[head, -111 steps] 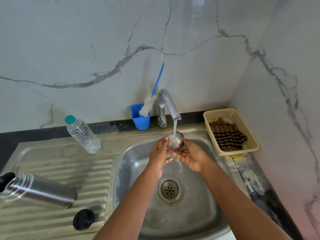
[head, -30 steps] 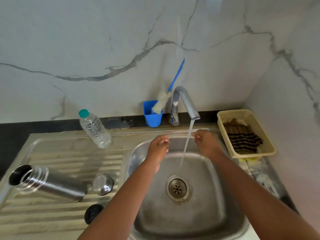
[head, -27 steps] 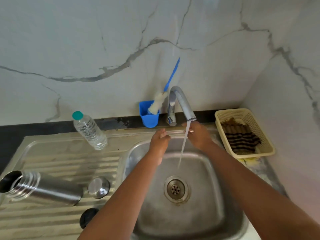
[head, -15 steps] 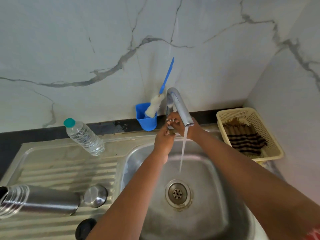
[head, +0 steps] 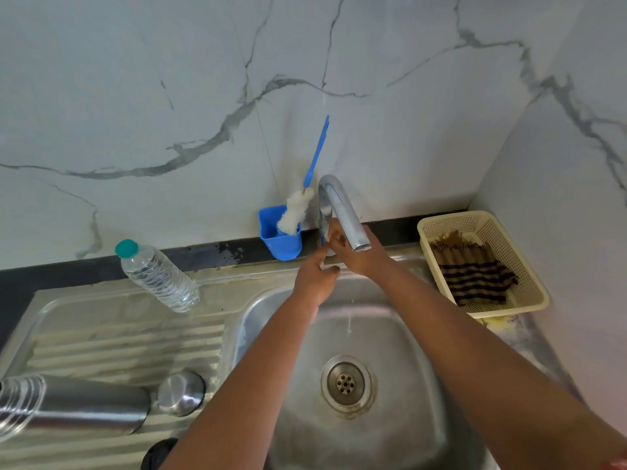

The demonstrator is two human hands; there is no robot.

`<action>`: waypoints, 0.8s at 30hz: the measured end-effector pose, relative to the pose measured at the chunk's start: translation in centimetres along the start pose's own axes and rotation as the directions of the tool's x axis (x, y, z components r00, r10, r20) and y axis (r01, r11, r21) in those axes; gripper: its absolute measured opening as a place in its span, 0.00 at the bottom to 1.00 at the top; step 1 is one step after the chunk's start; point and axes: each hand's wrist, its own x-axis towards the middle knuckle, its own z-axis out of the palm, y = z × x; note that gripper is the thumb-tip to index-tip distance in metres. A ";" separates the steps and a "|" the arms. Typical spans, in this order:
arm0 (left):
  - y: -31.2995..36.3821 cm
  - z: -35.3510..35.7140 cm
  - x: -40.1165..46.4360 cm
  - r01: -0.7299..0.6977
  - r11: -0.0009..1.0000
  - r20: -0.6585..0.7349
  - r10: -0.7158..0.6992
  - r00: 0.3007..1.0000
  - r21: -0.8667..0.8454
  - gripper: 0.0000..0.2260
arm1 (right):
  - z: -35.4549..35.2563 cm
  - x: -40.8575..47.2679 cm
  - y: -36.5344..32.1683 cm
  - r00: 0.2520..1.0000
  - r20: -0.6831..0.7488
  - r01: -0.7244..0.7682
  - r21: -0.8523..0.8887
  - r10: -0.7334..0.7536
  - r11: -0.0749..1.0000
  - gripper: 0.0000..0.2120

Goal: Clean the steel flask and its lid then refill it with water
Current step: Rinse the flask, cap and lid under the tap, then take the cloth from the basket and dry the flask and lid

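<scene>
The steel flask (head: pixel 84 407) lies on its side on the ribbed drainboard at the lower left, mouth pointing left. Its domed steel lid (head: pixel 181 392) rests just right of the flask's base, and a black inner cap (head: pixel 157 454) shows at the bottom edge. Both hands are up at the tap (head: pixel 342 212). My right hand (head: pixel 359 256) reaches under the spout and its fingers grip the tap handle at the base. My left hand (head: pixel 315 276) hovers just below it with fingers loosely curled, holding nothing. Only a few drops fall from the spout.
The sink basin (head: pixel 400 432) with its drain lies below my arms. A plastic water bottle (head: pixel 159 278) leans at the back left. A blue cup (head: pixel 280 240) holds a bottle brush (head: pixel 297 208). A cream basket (head: pixel 532 290) with a striped cloth (head: pixel 475 276) sits right.
The lid went from under the running water to the drainboard beside the flask. Both hands rose to the tap handle, and the stream has thinned to drips.
</scene>
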 end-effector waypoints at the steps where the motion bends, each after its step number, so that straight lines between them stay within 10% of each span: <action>1: 0.0 -0.1 0.1 -0.004 1.000 0.004 0.004 1.000 0.023 0.24 | 0.0 0.1 -0.1 1.000 0.003 0.007 -0.016 -0.007 1.000 0.09; 11: -0.1 0.9 -5.0 -0.041 0.994 -0.095 0.050 0.994 0.100 0.21 | -0.5 -3.4 0.0 0.996 0.008 -0.080 -0.246 0.084 0.966 0.11; 24: -2.0 3.0 -14.1 -0.591 0.715 -0.148 0.675 0.722 0.373 0.23 | -0.9 -16.6 6.7 0.935 -0.265 0.120 -0.391 -0.237 0.912 0.17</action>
